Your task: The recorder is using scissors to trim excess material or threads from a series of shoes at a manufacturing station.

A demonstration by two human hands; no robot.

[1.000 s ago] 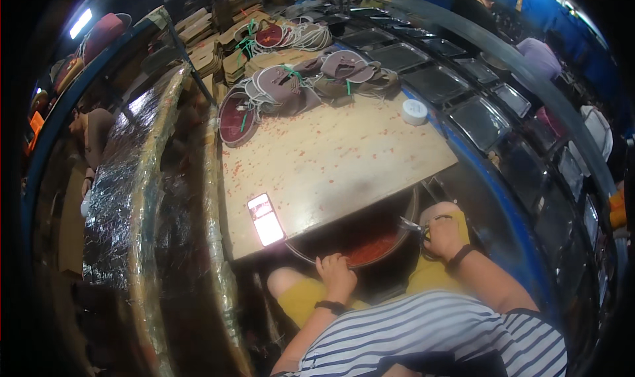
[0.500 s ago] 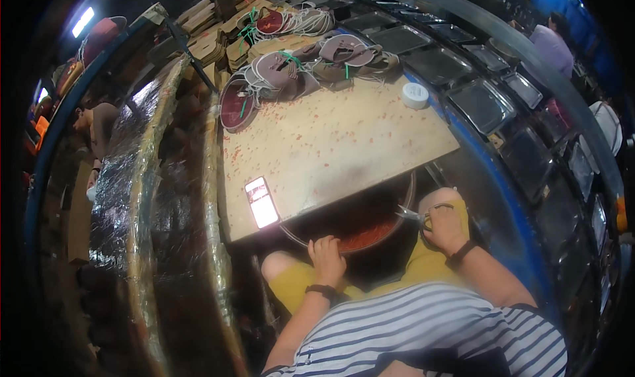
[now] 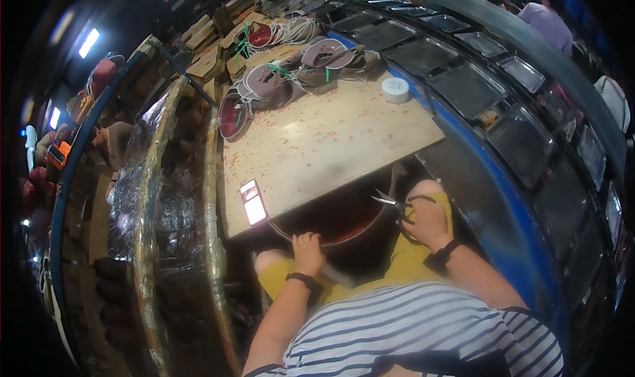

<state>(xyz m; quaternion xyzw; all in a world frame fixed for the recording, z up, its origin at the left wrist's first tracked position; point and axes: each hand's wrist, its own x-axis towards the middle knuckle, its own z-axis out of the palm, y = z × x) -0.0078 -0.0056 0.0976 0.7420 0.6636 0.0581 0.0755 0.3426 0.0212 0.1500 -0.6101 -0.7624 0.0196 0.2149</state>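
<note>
In my right hand (image 3: 426, 221) is a pair of scissors (image 3: 387, 200), its blades a little apart and pointing left over the basin. My fingers are through and around its dark handles. A round basin (image 3: 360, 235) with a metallic rim sits between my knees, partly under the board; its inside is dark with some red at the near side. My left hand (image 3: 307, 252) is closed at the basin's near-left rim, fingers bent over it. Whether it also holds something small is hidden. Above it, a lit phone (image 3: 253, 203) lies on the board's near-left corner.
The pale board (image 3: 331, 145) carries scattered red bits. Shoe parts (image 3: 268, 83) with white cords and green ties are heaped at its far edge, near a white round tub (image 3: 395, 90). Metal trays (image 3: 469, 89) stand in rows to the right. Plastic-wrapped rails (image 3: 155, 198) run along the left.
The view has shifted, so the board and both hands sit slightly further left. The scissors remain in my right hand, and my left hand stays at the basin rim. Less red shows inside the basin.
</note>
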